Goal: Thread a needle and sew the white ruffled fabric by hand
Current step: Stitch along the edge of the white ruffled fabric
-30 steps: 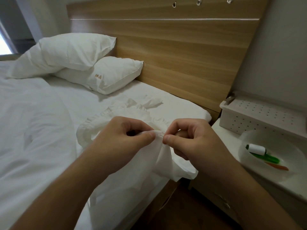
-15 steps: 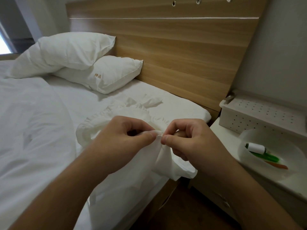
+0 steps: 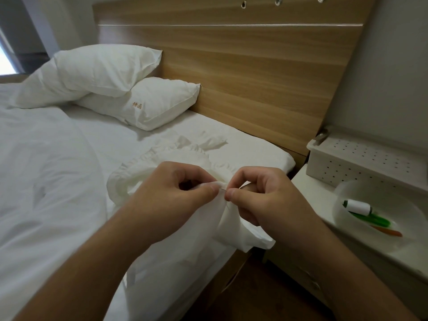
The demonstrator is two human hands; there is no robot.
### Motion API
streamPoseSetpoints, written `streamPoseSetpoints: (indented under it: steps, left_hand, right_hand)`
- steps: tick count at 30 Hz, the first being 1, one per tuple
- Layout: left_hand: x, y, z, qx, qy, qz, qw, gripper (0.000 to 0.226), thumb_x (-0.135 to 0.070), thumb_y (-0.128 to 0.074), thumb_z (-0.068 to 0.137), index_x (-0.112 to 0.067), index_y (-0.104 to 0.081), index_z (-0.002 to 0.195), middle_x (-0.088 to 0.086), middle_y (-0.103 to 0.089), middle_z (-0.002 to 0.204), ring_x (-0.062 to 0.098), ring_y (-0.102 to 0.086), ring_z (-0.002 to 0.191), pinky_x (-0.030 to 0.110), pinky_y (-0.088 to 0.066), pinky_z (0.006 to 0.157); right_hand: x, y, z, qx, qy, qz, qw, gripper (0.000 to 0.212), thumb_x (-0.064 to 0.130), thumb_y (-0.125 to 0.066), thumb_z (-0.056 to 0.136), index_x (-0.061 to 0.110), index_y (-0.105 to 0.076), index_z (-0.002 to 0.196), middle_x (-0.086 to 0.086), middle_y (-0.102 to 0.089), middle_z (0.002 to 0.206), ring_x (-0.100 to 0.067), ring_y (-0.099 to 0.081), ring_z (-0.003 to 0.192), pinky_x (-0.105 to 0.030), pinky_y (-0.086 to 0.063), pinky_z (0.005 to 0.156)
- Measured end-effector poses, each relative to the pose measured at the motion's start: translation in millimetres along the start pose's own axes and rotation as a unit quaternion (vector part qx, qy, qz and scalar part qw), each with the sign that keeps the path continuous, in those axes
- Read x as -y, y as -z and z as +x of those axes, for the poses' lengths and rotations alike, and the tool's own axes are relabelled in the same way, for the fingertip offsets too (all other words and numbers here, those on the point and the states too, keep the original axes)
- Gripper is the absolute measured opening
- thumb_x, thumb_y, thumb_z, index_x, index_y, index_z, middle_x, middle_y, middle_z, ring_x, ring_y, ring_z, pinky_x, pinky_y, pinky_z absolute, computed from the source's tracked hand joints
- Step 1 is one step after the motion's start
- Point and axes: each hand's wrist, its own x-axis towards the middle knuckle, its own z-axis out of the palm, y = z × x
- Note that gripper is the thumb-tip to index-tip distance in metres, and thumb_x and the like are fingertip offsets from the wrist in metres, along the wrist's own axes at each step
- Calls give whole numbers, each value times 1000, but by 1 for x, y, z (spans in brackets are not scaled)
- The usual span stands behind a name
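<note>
The left hand (image 3: 171, 195) pinched the fabric's (image 3: 203, 230) folded edge while the right hand (image 3: 261, 195) pinched a needle (image 3: 223, 189) at it, above the bed (image 3: 58, 181).

White on wood

The fabric (image 3: 185, 239), bed (image 3: 46, 181) and pillows (image 3: 104, 70) were white, one pillow lettered in orange; the headboard (image 3: 254, 77) was striped tan wood; the box (image 3: 361, 158) was white with dark dots.
</note>
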Motion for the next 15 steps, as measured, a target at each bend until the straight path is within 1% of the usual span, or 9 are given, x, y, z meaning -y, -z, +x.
streamPoseSetpoints:
  steps: [2,3,4,6,8,9,11,13,15]
  left_hand:
    - [0,0,0,3,-1,0,1000,14,-38,-71,95,-34,-84,90,-8,-79,84,12,-76,84,41,-64,83]
    - [0,1,0,5,-2,0,1000,14,-37,-71,95,-33,-84,91,-7,-80,85,13,-76,84,44,-65,84]
    - [0,1,0,7,-2,-1,1000,14,-36,-71,96,-33,-84,91,-7,-80,85,14,-76,85,46,-65,85]
    - [0,1,0,7,-3,1,1000,14,-35,-71,96,-32,-84,92,-6,-80,86,14,-76,86,47,-65,86]
    - [0,1,0,7,-8,8,1000,14,-36,-71,96,-33,-84,93,-4,-79,86,16,-75,85,47,-65,84]
    - [1,1,0,6,-13,14,1000,14,-36,-70,96,-33,-84,92,-3,-79,85,17,-75,84,47,-65,82]
    - [1,1,0,7,-23,28,999,14,-36,-70,96,-32,-83,92,-3,-78,83,17,-74,82,44,-64,79]
    - [1,1,0,9,-36,42,998,14,-35,-70,96,-32,-83,92,-6,-78,82,13,-74,82,37,-63,76]
    - [2,1,0,4,-46,57,997,14,-34,-70,95,-33,-82,91,-9,-77,80,11,-74,80,28,-61,71]
  right_hand:
    - [0,0,-1,-2,8,-18,1000,6,11,-67,96,14,-67,91,-6,-52,50,-15,-47,47,-30,-43,51]
    - [1,0,-1,-2,11,-27,1000,6,14,-67,97,20,-66,97,-9,-54,52,-17,-48,49,-31,-45,51]
    - [1,0,-1,-1,15,-36,999,12,16,-67,97,25,-65,103,-8,-56,54,-16,-50,50,-29,-46,53]
    - [0,1,-1,5,15,-46,999,26,17,-65,98,34,-61,117,-2,-58,55,-9,-53,50,-23,-46,54]
    - [1,1,-1,19,10,-39,999,33,14,-63,99,34,-61,125,2,-55,52,-5,-52,48,-18,-44,52]
    - [1,0,-1,25,6,-36,999,32,12,-62,99,32,-63,124,3,-53,50,-5,-50,46,-18,-42,51]
    - [2,-1,0,30,3,-37,999,23,13,-62,100,28,-67,116,4,-50,50,-6,-46,45,-21,-40,49]
    - [1,-1,0,27,0,-44,999,12,16,-62,100,25,-68,106,4,-51,50,-6,-45,44,-25,-40,49]
    - [0,-1,0,21,-1,-56,998,7,17,-63,99,23,-66,101,4,-54,50,-4,-47,45,-25,-42,50]
